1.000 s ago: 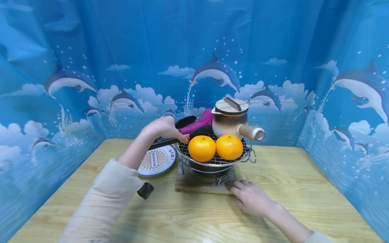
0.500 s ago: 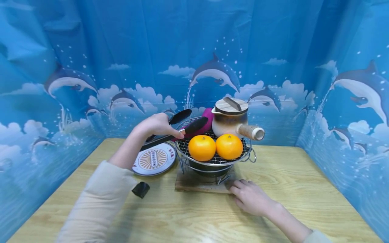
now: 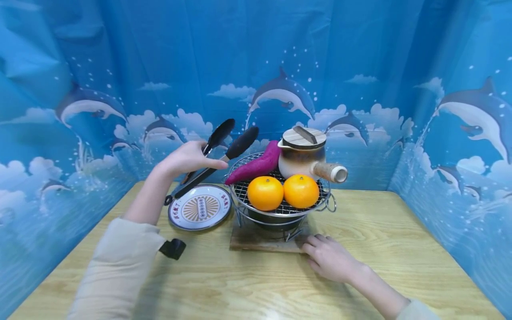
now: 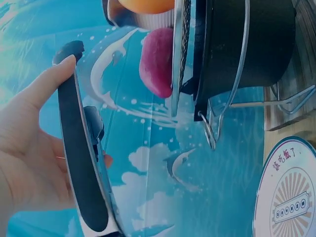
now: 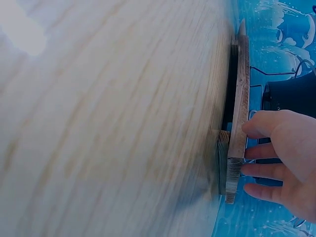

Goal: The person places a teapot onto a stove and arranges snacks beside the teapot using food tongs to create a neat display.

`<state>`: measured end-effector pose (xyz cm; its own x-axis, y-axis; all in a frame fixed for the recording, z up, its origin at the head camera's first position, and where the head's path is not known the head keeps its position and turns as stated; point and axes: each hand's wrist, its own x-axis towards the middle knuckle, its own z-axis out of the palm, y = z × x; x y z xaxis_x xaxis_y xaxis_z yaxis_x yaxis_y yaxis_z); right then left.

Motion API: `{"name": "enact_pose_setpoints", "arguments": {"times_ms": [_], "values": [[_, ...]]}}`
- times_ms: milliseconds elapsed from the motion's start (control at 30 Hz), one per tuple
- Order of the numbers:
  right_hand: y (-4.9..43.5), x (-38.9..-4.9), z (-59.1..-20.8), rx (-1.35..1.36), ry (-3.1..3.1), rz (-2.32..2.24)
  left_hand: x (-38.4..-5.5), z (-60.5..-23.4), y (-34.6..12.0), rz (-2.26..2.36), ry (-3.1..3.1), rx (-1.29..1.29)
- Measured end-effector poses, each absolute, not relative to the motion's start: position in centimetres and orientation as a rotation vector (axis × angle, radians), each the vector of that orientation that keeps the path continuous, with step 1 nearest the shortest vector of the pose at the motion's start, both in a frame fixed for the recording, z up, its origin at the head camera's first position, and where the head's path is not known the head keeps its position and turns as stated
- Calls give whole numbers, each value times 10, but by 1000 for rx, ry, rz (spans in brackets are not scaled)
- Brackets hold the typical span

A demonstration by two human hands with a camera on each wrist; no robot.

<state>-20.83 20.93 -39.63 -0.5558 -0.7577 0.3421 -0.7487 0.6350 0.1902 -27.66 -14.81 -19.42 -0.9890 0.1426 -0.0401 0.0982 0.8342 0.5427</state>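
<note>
My left hand (image 3: pixel 188 158) holds black-tipped tongs (image 3: pixel 245 141) between thumb and fingers, up and left of the grill. The tips stand apart with nothing between them. A purple sweet potato (image 3: pixel 258 166) lies on the left side of the round wire grill (image 3: pixel 282 216). Two oranges, the left one (image 3: pixel 266 194) and the right one (image 3: pixel 301 191), sit side by side at its front. Behind them stands a clay pot (image 3: pixel 298 165) with a wooden lid. The fingertips of my right hand (image 3: pixel 332 262) rest on the edge of the wooden board (image 3: pixel 258 243) under the grill.
A white plate (image 3: pixel 218 218) with printed red characters lies left of the grill on the wooden table (image 3: pixel 240 289). The pot's handle (image 3: pixel 330 172) sticks out to the right. A blue dolphin curtain (image 3: pixel 192 58) surrounds the table at the back and sides.
My left hand has drawn the tongs up and left, off the sweet potato, which stays on the grill. The tongs' tips now point upward. My right hand has kept its place.
</note>
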Motion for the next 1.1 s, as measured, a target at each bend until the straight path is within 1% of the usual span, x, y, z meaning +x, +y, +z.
{"name": "enact_pose_setpoints", "arguments": {"times_ms": [467,1100], "values": [[209,-208,-395,1198,-2471,-46,-269,-204,-182,863,2898,216],[210,-209,-398,1184,-2471,-30,-269,-239,-208,848,2915,198]]}}
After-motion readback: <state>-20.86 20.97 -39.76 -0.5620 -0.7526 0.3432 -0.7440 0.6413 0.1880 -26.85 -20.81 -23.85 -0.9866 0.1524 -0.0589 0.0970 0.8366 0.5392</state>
